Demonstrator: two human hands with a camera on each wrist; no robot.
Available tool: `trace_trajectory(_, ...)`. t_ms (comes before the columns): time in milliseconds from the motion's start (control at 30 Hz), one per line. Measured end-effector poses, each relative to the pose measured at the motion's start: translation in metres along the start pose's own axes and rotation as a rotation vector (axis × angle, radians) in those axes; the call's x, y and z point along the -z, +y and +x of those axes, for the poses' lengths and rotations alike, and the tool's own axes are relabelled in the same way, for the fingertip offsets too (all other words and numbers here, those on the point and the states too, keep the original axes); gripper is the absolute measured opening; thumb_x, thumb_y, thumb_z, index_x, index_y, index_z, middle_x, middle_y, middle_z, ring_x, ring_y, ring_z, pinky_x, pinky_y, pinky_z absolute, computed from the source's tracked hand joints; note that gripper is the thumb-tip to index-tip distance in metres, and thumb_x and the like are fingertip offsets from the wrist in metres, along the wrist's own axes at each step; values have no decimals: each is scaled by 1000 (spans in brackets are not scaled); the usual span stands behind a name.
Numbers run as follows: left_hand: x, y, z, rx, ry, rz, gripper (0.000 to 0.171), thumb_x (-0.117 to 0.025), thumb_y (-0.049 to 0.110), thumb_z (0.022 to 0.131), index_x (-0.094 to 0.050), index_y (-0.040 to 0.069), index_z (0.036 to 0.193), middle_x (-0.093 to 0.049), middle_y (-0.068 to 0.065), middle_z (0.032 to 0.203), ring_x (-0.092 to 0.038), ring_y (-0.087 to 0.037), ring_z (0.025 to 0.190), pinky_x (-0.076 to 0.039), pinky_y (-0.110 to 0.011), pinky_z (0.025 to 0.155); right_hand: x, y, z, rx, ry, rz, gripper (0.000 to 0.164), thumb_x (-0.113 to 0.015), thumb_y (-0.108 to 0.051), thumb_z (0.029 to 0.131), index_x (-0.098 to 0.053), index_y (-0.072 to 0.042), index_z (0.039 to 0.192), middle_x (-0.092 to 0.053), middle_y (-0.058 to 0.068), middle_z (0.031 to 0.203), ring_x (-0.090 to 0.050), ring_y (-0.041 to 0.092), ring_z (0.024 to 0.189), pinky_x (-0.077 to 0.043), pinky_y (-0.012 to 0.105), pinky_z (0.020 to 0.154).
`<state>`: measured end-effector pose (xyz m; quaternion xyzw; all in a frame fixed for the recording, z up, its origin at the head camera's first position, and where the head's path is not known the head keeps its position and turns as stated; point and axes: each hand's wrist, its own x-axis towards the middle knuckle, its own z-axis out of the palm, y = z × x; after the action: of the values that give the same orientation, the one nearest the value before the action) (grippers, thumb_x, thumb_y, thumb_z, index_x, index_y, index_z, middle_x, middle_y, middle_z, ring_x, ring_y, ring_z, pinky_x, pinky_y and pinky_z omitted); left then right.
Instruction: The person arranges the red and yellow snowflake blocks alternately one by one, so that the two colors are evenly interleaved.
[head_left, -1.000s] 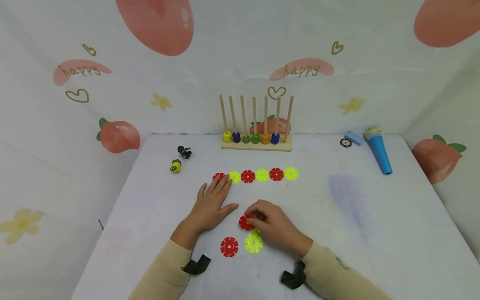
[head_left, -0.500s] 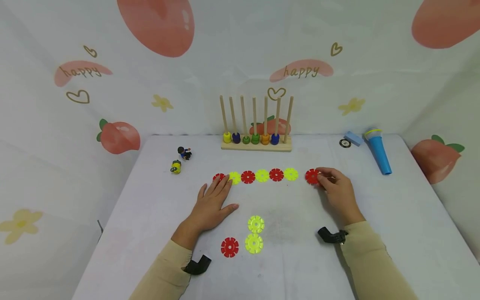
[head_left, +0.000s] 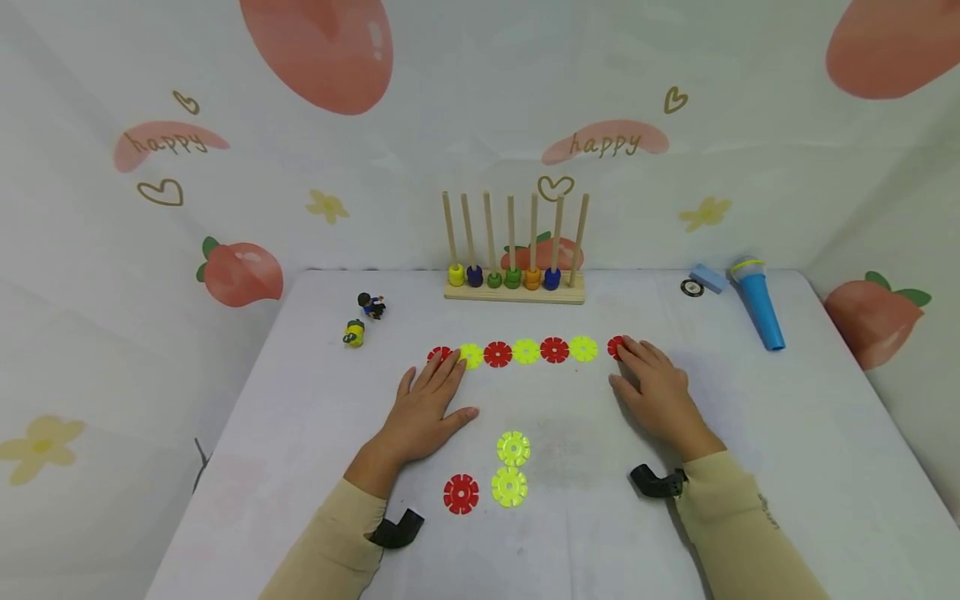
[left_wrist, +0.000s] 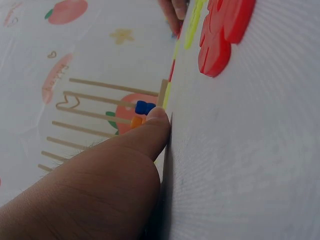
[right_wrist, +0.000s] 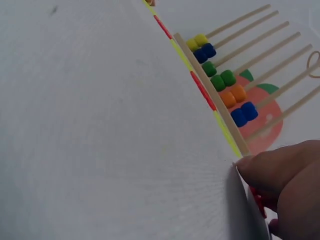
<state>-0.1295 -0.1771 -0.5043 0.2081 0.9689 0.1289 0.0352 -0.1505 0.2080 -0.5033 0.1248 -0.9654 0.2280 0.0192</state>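
Clock read from mid-table, 12 at the back. Surface: white cloth (head_left: 300,450), faintly stained and lightly creased, narrowing toward 12. Its back edge meets a pale backdrop (head_left: 450,83) printed with peaches, hearts and "happy"; more of the same hangs past both sides.

Row of flat discs (head_left: 554,350) across 11 to 1, red and yellow by turns. Left hand (head_left: 423,417) at 9: palm down, fingers extended and thumb spread wide, fingertips over the row's left end, gripping nothing. Right hand (head_left: 658,396) at 3: fingers reaching onto the end red disc (head_left: 614,347), partly covering it, thumb held apart; no pinch seen. A narrow gap parts that disc from its yellow neighbour.

Near side: two yellow discs (head_left: 510,487) at 6, one beyond the other; loose red disc (head_left: 461,494) between 7 and 8.

Edges: peg stand (head_left: 513,292) at 12, close to the back edge. Two figures (head_left: 354,334) at 10, inside the left edge. Microphone (head_left: 761,308), blue block (head_left: 708,278) and black chip (head_left: 692,287) around 2.

Room: a strip of cloth between row and stand; more between the hands; the widest stretch from right hand out to the right edge.
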Motion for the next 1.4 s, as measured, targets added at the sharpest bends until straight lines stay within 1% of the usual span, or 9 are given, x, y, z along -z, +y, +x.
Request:
trace_trajectory(300,0,0,0,1,1,-4,83,-42,66,90,-17,21,155,-7,4,160,2,-22,144,-1,-58,109,-1,-1,1,40,-56,20,65,-55,-44,95,-39,-8,146,-27,4,155,-15,31,142,-22,65,87)
trace_trajectory(600,-2,-2,-1,4,-9,-3,84,-40,68,90,-16,21,155,-6,4,160,1,-22,144,-1,-58,109,-2,-5,1,23,-98,35,74,-53,-56,92,-36,-11,149,-24,3,156,-10,30,143,-19,64,89)
trace_trajectory(900,-1,0,-2,6,0,-5,83,-42,66,90,-18,20,154,-8,4,160,0,-23,144,-2,-58,109,-4,-3,3,10,-110,20,82,-50,-62,90,-30,-12,151,-18,2,158,-8,30,143,-18,65,89)
trace_trajectory(967,-1,0,-2,7,-1,-7,83,-42,66,90,-18,20,154,-8,4,160,0,-23,144,-2,-58,109,-4,-5,3,14,-91,54,80,-52,-61,90,-31,-13,151,-18,2,158,-9,30,143,-18,65,90)
trace_trajectory(1067,-2,0,-2,7,-4,-10,83,-42,66,90,-17,20,154,-8,4,160,0,-22,144,-1,-58,109,1,-13,2,47,-19,224,71,-57,-50,92,-33,-17,150,-24,2,156,-18,29,140,-21,65,95)
trace_trajectory(1167,-2,0,-2,-1,0,-10,83,-42,66,90,-17,20,154,-8,3,160,-1,-23,144,-1,-58,109,10,-28,-1,124,12,546,56,-56,-32,97,-37,-21,148,-34,6,150,-34,31,132,-31,59,97)
trace_trajectory(1300,-1,-1,-1,-5,3,-9,83,-41,67,90,-17,20,155,-7,4,160,0,-22,144,-1,-58,109,17,-54,-6,209,-127,994,47,-42,-18,101,-35,-18,148,-39,14,144,-43,38,123,-42,51,92)
trace_trajectory(1367,0,-1,0,-4,1,-10,83,-41,67,90,-16,21,155,-7,4,160,0,-22,144,-1,-58,109,14,-68,-9,230,-221,1134,48,-38,-17,101,-32,-14,149,-38,18,143,-42,42,123,-42,53,91)
trace_trajectory(1400,0,-1,0,-4,-1,-7,83,-40,67,90,-16,21,155,-7,4,160,1,-22,144,-1,-58,109,10,-74,-10,237,-256,1156,49,-38,-18,100,-32,-13,148,-38,19,142,-43,43,122,-42,53,91)
